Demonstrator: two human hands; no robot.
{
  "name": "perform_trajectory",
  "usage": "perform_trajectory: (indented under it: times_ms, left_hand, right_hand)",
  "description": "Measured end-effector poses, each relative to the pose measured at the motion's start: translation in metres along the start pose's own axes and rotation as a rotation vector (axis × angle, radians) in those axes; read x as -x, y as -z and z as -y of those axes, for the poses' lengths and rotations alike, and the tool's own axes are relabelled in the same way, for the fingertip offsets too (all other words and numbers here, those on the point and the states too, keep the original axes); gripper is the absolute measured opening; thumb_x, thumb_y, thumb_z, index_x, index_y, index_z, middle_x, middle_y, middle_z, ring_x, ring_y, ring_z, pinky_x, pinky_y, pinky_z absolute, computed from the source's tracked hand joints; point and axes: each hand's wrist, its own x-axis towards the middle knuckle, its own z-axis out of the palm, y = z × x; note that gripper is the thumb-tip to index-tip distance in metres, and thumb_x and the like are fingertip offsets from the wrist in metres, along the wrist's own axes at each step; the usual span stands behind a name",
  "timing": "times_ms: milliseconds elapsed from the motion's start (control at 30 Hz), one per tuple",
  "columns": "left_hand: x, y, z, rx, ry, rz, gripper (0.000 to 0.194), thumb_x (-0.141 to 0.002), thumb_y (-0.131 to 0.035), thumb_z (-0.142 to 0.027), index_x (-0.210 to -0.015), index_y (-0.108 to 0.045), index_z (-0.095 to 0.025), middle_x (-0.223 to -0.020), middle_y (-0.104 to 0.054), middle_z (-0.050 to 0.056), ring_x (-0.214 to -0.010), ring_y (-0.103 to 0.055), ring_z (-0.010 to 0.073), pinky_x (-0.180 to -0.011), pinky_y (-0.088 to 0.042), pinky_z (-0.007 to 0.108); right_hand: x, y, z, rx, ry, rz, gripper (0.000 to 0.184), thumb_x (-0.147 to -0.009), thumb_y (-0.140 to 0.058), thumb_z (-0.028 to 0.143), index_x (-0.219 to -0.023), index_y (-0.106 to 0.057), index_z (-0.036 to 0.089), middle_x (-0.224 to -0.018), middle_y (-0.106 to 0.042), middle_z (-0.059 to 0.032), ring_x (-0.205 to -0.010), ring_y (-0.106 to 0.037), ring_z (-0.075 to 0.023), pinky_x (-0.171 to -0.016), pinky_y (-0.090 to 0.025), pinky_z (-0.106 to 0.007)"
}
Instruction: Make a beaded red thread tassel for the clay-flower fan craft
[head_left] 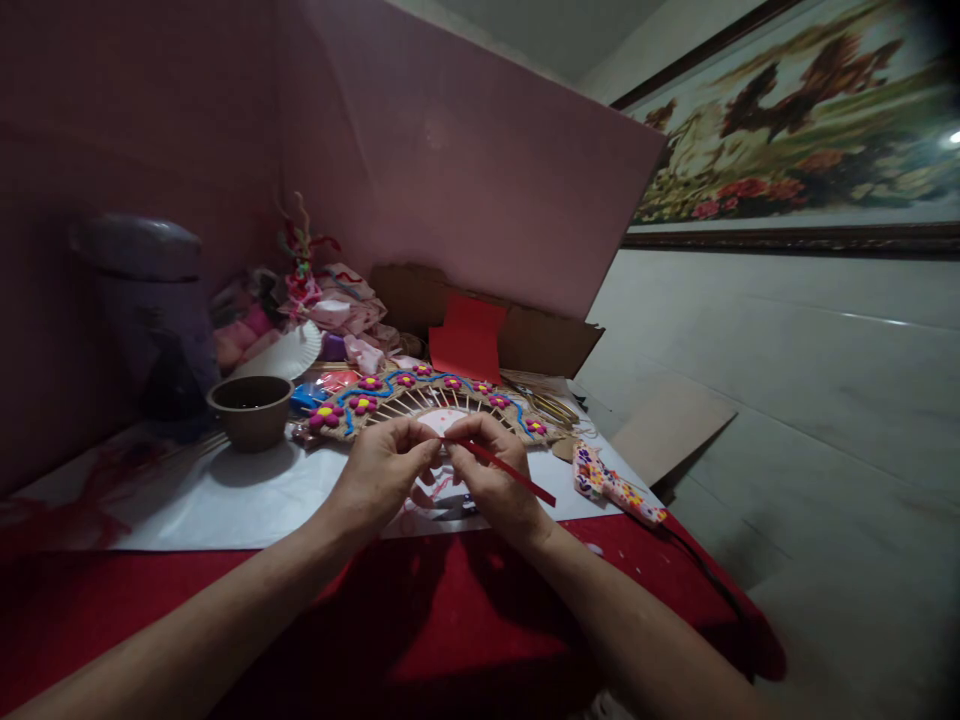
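Note:
A narrow red strip [529, 482] runs between my fingertips, its free end slanting down to the right across my right hand. My left hand [382, 470] pinches the strip's other end, close to my right hand [495, 485], whose thumb and fingers are also closed on it. Whether the strip is paper or ribbon I cannot tell. Just behind my hands lies a fan-shaped craft piece [405, 382] with a burlap band, pink flowers, a wavy blue line and thin sticks spreading from a white centre. My hands hide part of it. A dark-handled tool [457, 507] lies partly hidden beneath my hands.
A brown bowl [251, 415] stands at left on the white sheet [247, 510]. A flower-patterned glue gun [615, 487] with a cord lies at right. Behind are scissors [551, 405], red paper [469, 340], cardboard [547, 345] and a paper plate [289, 350]. Red cloth [337, 620] covers the near edge.

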Motion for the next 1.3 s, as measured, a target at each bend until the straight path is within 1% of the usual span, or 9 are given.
perform_trajectory:
  times_ms: [100,233,400,500,667,767,867,1100,1300]
  left_hand:
    - [-0.0005,0.0003,0.0030,-0.024,-0.022,-0.007,0.013,-0.069,-0.062,-0.025,-0.071,-0.057,-0.013,-0.062,-0.058,0.000,-0.048,-0.055,0.0114,-0.037,-0.051,0.025]
    - [-0.0006,0.0001,0.0064,-0.103,-0.095,-0.060,0.014,-0.071,-0.062,-0.028,-0.073,-0.059,-0.014,-0.063,-0.058,0.000,-0.049,-0.055,0.0116,-0.037,-0.051,0.023]
    - [0.0008,0.0008,0.0070,-0.172,-0.166,-0.095,0.014,-0.073,-0.061,-0.028,-0.076,-0.061,-0.014,-0.065,-0.060,0.000,-0.052,-0.058,0.0117,-0.038,-0.049,0.020]
    - [0.0009,0.0014,0.0078,-0.208,-0.195,-0.105,0.016,-0.074,-0.060,-0.029,-0.078,-0.062,-0.014,-0.069,-0.062,0.002,-0.054,-0.058,0.0120,-0.039,-0.049,0.020]
    - [0.0001,0.0012,0.0090,-0.225,-0.196,-0.101,0.016,-0.074,-0.059,-0.029,-0.077,-0.061,-0.014,-0.068,-0.059,0.001,-0.053,-0.057,0.0122,-0.039,-0.050,0.021]
    - [0.0003,0.0008,0.0084,-0.220,-0.186,-0.095,0.016,-0.075,-0.058,-0.029,-0.077,-0.061,-0.014,-0.068,-0.060,0.002,-0.053,-0.058,0.0128,-0.039,-0.051,0.022]
    - [0.0006,0.0005,0.0076,-0.212,-0.187,-0.103,0.015,-0.074,-0.059,-0.029,-0.075,-0.061,-0.014,-0.066,-0.060,0.001,-0.051,-0.057,0.0121,-0.039,-0.050,0.021]
    - [0.0005,0.0011,0.0081,-0.239,-0.212,-0.108,0.015,-0.075,-0.058,-0.029,-0.075,-0.061,-0.014,-0.066,-0.060,0.001,-0.051,-0.057,0.0119,-0.038,-0.050,0.020]
    - [0.0030,0.0015,0.0069,-0.292,-0.231,-0.102,0.014,-0.077,-0.056,-0.028,-0.077,-0.061,-0.014,-0.069,-0.060,0.002,-0.055,-0.058,0.0132,-0.040,-0.051,0.021]
  right_hand:
    - [0.0003,0.0003,-0.0017,0.012,0.009,0.001,0.006,-0.074,-0.057,0.016,-0.078,-0.060,0.020,-0.078,-0.062,-0.0021,-0.072,-0.059,-0.0158,-0.058,-0.049,-0.026]
    - [0.0012,0.0014,-0.0003,0.033,0.025,0.015,0.009,-0.074,-0.057,0.013,-0.077,-0.061,0.020,-0.080,-0.063,-0.0023,-0.075,-0.060,-0.0167,-0.059,-0.048,-0.026]
    - [0.0016,0.0014,0.0007,0.011,0.019,0.015,0.011,-0.079,-0.057,0.018,-0.086,-0.065,0.021,-0.087,-0.066,-0.0033,-0.079,-0.062,-0.0177,-0.060,-0.049,-0.027]
    - [0.0012,0.0012,-0.0003,0.026,0.021,0.006,0.012,-0.080,-0.057,0.019,-0.087,-0.066,0.021,-0.086,-0.067,-0.0034,-0.078,-0.062,-0.0180,-0.062,-0.049,-0.028]
    - [0.0001,0.0016,0.0021,0.083,0.032,-0.006,0.007,-0.080,-0.059,0.021,-0.078,-0.065,0.020,-0.079,-0.066,-0.0028,-0.076,-0.061,-0.0175,-0.065,-0.048,-0.029]
    - [-0.0004,0.0013,0.0030,0.086,0.021,-0.005,0.007,-0.080,-0.059,0.021,-0.074,-0.064,0.019,-0.075,-0.065,-0.0025,-0.073,-0.060,-0.0170,-0.065,-0.048,-0.028]
    - [-0.0005,0.0009,0.0022,0.065,-0.004,0.005,0.007,-0.080,-0.059,0.021,-0.075,-0.063,0.019,-0.075,-0.064,-0.0022,-0.071,-0.059,-0.0160,-0.063,-0.048,-0.027]
    - [-0.0002,0.0011,0.0018,0.036,-0.058,0.034,0.010,-0.080,-0.059,0.024,-0.071,-0.060,0.018,-0.070,-0.060,-0.0011,-0.062,-0.055,-0.0133,-0.052,-0.044,-0.023]
    - [0.0002,0.0010,0.0022,0.049,-0.039,0.055,0.008,-0.081,-0.057,0.023,-0.077,-0.063,0.019,-0.072,-0.062,-0.0012,-0.064,-0.056,-0.0133,-0.055,-0.043,-0.023]
